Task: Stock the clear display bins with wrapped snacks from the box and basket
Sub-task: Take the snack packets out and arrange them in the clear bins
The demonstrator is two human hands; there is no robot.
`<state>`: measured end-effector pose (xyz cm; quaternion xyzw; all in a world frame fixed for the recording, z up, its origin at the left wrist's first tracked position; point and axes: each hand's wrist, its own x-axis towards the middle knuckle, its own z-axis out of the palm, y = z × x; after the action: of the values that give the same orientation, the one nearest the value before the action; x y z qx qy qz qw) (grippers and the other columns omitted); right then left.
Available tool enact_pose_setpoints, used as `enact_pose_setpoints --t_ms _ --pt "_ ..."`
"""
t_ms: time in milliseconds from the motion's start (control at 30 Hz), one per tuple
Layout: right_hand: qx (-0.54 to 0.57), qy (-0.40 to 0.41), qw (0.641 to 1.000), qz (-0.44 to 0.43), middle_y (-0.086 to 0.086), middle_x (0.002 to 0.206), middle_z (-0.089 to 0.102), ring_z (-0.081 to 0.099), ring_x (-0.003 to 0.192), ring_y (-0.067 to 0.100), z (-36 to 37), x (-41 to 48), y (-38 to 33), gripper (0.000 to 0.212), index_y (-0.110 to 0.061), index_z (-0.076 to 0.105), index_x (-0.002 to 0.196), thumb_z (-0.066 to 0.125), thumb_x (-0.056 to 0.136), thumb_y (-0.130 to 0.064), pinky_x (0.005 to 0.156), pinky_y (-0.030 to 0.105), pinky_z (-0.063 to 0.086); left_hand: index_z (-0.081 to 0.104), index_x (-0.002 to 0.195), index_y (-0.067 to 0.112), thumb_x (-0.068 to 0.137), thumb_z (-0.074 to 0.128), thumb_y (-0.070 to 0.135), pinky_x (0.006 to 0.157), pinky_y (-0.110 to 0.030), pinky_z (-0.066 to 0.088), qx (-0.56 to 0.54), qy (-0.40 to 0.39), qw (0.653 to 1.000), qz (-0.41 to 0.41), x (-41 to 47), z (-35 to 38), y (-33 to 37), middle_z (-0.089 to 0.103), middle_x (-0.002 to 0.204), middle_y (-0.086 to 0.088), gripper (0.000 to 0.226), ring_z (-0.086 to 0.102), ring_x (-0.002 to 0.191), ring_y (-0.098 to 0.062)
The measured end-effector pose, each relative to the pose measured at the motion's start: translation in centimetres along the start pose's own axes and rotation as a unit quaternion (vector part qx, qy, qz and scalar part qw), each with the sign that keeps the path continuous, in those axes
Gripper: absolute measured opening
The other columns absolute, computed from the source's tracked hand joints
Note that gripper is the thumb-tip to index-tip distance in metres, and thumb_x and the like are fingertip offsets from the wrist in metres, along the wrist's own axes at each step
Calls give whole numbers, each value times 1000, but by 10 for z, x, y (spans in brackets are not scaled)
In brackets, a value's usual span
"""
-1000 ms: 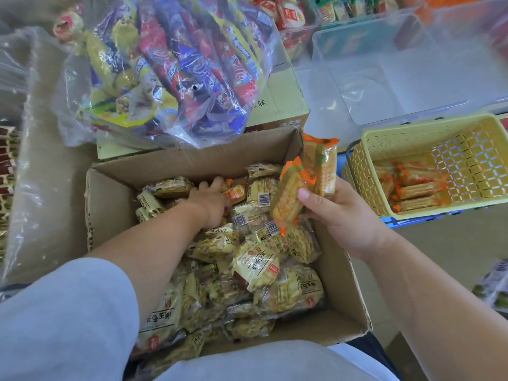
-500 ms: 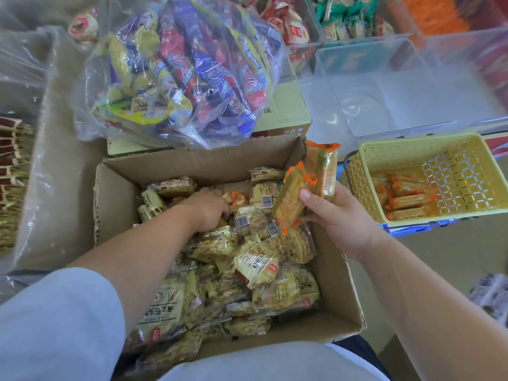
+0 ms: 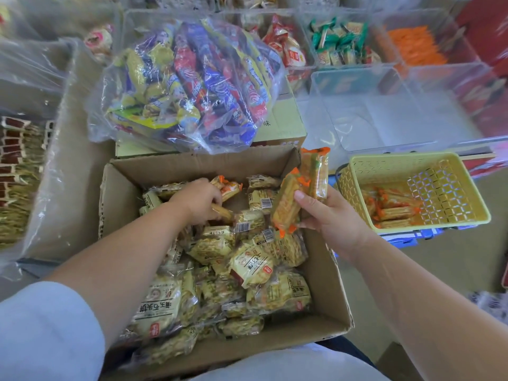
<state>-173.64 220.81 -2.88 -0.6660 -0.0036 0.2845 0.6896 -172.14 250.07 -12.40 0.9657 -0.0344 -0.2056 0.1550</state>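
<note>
An open cardboard box [image 3: 192, 166] in front of me is full of yellow wrapped snacks [image 3: 251, 266]. My left hand [image 3: 198, 200] reaches into its far side and grips an orange-ended snack pack [image 3: 222, 213]; a second one [image 3: 229, 187] lies just beyond it. My right hand [image 3: 327, 215] holds two orange-ended packs [image 3: 299, 196] upright above the box's right wall. A yellow plastic basket [image 3: 450, 185] to the right holds several of the same orange packs [image 3: 393, 210]. Behind it stands an empty clear display bin [image 3: 384, 111].
A large clear bag of blue, red and yellow snacks [image 3: 192, 86] lies on a closed carton [image 3: 283, 125] behind the box. Further clear bins hold red [image 3: 286, 48], green [image 3: 341, 42] and orange [image 3: 415, 45] snacks. A plastic-lined carton [image 3: 55, 160] stands at the left.
My left hand has dug out an orange-ended pack at the box's far side and closed round it. My right hand keeps its two packs. The camera has tilted up, showing more bins.
</note>
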Motion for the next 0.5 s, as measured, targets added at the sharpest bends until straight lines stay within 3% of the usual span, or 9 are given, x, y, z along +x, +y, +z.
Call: enact_pose_setpoints --t_ms 100,200,300,367,433,500 --pt "8 -9 1000 -9 13 111 75 72 104 30 -4 -5 -6 41 -12 64 121 69 90 -38 78 31 60 77 96 33 77 89 38 77 -31 43 0 22 1000 -11 -12 -11 4 42 91 8 23 52 88 -19" --pt "14 -8 1000 -27 12 114 74 71 108 30 -20 -12 -15 41 -15 65 123 72 90 -40 80 33 60 76 95 36 76 89 40 74 -30 36 -22 72 997 -21 -28 -23 11 38 88 14 23 52 86 -19" --pt "24 18 998 -51 12 116 73 70 110 35 -52 -16 -25 46 -18 70 120 76 83 -46 89 52 56 76 95 40 74 89 45 77 -31 39 -38 108 992 -51 -48 -33 26 44 91 9 26 51 89 -18" --pt "29 32 997 -62 14 118 72 69 109 38 -80 -16 -30 61 -14 68 123 81 78 -52 92 58 52 76 94 41 73 91 45 75 -32 38 -61 138 986 -73 -62 -36 43 51 95 4 26 54 90 -20" --pt "28 36 996 -72 17 118 72 69 109 38 -116 -16 -31 67 -12 67 123 83 74 -55 88 53 57 75 88 47 70 93 42 72 -32 39 -120 181 972 -94 -79 -38 65 55 95 5 25 57 87 -19" --pt "-7 34 996 -76 18 113 73 72 105 35 -156 -16 -32 61 -15 70 118 82 75 -55 86 49 60 73 79 53 68 93 45 72 -32 42 -199 228 943 -139 -98 -37 96 57 96 11 24 56 85 -11"
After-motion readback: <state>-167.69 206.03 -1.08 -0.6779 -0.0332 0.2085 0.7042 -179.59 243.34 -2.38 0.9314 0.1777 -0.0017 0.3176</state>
